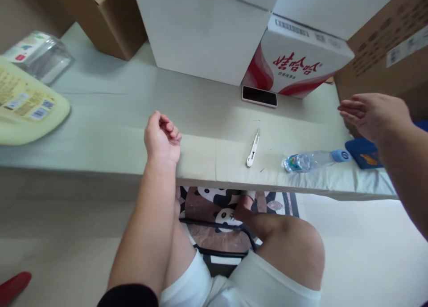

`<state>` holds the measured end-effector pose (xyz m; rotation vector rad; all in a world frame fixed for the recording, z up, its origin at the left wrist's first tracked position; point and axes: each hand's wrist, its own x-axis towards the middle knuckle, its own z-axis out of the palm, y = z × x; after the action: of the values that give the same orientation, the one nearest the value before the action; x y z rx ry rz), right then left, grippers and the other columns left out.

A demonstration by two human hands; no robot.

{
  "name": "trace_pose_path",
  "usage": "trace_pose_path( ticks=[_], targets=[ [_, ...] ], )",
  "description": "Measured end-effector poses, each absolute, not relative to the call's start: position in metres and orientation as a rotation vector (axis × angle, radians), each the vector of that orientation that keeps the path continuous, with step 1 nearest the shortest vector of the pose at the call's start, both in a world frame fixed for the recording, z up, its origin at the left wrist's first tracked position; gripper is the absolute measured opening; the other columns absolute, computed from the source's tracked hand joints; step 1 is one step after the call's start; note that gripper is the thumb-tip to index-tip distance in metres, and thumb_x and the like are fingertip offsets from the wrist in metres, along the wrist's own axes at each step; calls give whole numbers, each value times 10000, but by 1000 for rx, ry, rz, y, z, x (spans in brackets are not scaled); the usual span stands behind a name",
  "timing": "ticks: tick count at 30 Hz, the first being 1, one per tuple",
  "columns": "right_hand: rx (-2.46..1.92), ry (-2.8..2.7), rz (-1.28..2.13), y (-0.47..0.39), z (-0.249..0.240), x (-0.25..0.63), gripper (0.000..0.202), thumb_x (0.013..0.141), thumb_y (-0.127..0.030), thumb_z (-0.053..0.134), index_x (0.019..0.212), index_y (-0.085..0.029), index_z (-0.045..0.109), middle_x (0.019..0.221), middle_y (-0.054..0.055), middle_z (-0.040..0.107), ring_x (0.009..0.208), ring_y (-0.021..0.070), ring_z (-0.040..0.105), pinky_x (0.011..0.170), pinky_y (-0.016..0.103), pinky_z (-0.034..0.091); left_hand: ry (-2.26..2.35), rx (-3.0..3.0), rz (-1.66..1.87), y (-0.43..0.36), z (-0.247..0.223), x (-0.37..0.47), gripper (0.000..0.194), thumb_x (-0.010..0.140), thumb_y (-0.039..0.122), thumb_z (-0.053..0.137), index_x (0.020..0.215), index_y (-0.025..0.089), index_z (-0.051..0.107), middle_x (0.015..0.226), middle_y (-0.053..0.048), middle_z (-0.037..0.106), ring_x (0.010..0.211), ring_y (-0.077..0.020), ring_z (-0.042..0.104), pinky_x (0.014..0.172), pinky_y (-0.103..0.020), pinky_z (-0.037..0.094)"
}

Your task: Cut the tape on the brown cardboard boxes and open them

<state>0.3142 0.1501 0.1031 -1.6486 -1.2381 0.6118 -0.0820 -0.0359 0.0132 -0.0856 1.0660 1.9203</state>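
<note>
My left hand (162, 137) rests on the cloth-covered table with its fingers curled in loosely, and I see nothing in it. Raised over the right end of the table is my right hand (374, 113), fingers stretched out and holding nothing. Below it, a clear water bottle (316, 160) with a blue cap lies on its side near the front edge. A dark blue item (364, 153) with an orange picture is partly hidden by my right forearm. Between my hands lies a white utility knife (253, 149), its tip pointing away from me.
Behind the knife lies a phone (259, 96), screen up, by a white and red carton (294, 59). A large white box (203, 30) and brown cartons (113, 26) stand along the back. A yellow bottle (30, 104) and clear plastic container (50, 59) are at left.
</note>
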Motion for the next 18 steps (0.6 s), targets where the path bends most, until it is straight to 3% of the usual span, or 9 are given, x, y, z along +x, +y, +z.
trace_pose_path(
  ticks=[6,14,18],
  targets=[
    [-1622,-1336,807,118,137,211,323,915,32,489,675,-163,580,659,38,643,572,86,664,730,309,565,958,-188,1992,-54,20,-99,389,988,258,453,608,180,455,460,65,347,340,-41,310,362,-186,204],
    [-1365,-1804,964,126,69,18,148,881,-55,539,820,-150,635,716,13,665,634,88,633,640,224,553,777,-407,1986,-74,22,-115,349,969,231,457,626,176,424,460,78,322,344,-35,285,382,-175,193],
    [-1188,-2075,997,131,42,-104,103,867,-118,602,905,-182,672,824,-1,696,810,135,689,879,341,617,708,-468,1994,-81,25,-134,336,957,216,452,626,175,414,468,77,308,350,-35,290,388,-174,189]
  ],
)
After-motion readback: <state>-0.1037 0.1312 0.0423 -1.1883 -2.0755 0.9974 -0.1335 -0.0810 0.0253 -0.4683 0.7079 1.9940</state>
